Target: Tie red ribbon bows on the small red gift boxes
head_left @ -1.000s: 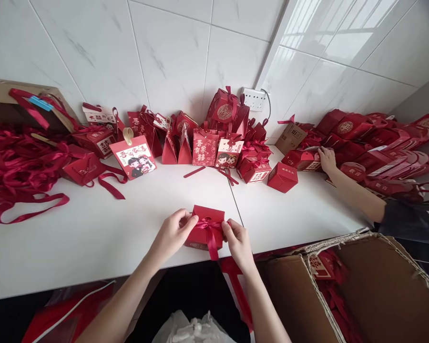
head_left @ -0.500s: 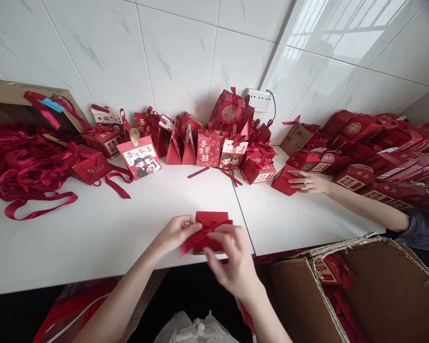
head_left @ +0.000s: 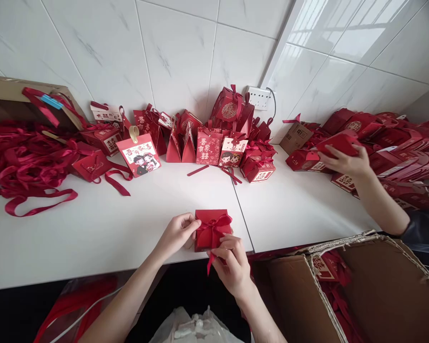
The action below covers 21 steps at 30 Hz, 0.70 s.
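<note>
A small red gift box (head_left: 208, 215) lies at the table's front edge, a red ribbon (head_left: 213, 230) tied in a bow on it. At the box's left side my left hand (head_left: 178, 234) is closed, thumb and fingers pinching the bow's left end; its exact hold is partly hidden. My right hand (head_left: 232, 264) covers the box's lower right corner. Its fingers are closed on a ribbon tail, whose tip hangs below them past the table edge.
A co-worker's hand (head_left: 346, 162) holds a red box before stacked red boxes (head_left: 396, 143) at right. Loose ribbons (head_left: 25, 162) heap at left. Decorated boxes (head_left: 209, 145) line the wall. An open carton (head_left: 293, 290) stands below right, red boxes inside.
My right hand has moved down and closed on a ribbon tail; the bow's right loop now shows. My left hand stays nearly put. The co-worker's hand has lifted a red box rightward.
</note>
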Each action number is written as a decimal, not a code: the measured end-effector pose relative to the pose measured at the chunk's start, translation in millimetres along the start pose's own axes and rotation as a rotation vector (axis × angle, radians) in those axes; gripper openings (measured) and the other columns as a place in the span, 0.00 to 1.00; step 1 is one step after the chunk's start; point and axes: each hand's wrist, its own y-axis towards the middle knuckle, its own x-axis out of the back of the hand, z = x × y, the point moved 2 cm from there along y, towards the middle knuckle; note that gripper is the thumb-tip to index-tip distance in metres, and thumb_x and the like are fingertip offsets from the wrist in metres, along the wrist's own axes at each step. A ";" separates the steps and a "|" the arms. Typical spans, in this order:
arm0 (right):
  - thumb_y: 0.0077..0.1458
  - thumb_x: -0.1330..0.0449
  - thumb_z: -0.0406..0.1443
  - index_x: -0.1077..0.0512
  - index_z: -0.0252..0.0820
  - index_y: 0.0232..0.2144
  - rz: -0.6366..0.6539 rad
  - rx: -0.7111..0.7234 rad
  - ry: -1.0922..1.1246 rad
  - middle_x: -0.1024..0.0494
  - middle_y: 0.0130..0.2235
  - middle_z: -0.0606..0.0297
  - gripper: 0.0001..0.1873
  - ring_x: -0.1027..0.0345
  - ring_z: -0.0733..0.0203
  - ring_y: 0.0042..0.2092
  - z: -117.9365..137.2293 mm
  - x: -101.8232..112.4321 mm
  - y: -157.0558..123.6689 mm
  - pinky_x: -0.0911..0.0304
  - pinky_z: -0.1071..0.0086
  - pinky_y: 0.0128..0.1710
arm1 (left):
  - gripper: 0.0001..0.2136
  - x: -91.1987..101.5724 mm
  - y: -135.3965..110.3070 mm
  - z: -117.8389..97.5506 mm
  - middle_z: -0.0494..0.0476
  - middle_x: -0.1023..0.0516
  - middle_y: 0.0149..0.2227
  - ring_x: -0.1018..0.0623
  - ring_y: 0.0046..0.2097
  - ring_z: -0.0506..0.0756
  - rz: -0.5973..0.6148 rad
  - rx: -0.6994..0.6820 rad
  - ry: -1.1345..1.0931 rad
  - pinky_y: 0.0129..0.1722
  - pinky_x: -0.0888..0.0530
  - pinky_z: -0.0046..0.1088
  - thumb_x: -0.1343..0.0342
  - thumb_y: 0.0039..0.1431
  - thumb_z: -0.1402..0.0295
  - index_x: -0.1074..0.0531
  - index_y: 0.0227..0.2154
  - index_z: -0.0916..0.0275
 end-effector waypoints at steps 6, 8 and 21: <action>0.53 0.42 0.27 0.33 0.43 0.34 -0.047 -0.011 0.004 0.34 0.30 0.64 0.08 0.33 0.58 0.38 -2.7 -1.7 -6.7 0.29 0.61 0.35 | 0.07 -4.1 -3.2 -20.6 0.55 0.31 0.37 0.31 0.41 0.55 -0.202 -0.441 0.395 0.43 0.31 0.33 0.49 0.55 0.68 0.33 0.36 0.60; 0.53 0.42 0.27 0.34 0.43 0.34 -0.054 -0.011 0.004 0.34 0.30 0.63 0.08 0.33 0.58 0.38 -2.9 -1.8 -5.8 0.29 0.60 0.36 | 0.08 -9.1 -0.4 -27.1 0.57 0.32 0.44 0.33 0.48 0.57 -0.093 -0.520 0.498 0.50 0.33 0.37 0.49 0.57 0.68 0.30 0.39 0.58; 0.53 0.41 0.27 0.40 0.43 0.25 -0.063 -0.021 -0.332 0.32 0.21 0.73 0.11 0.39 0.66 0.27 8.8 -4.5 -3.3 0.48 0.63 0.37 | 0.04 -20.5 13.2 -25.2 0.55 0.31 0.41 0.34 0.49 0.59 -0.124 -0.447 0.547 0.53 0.35 0.43 0.45 0.55 0.69 0.28 0.26 0.59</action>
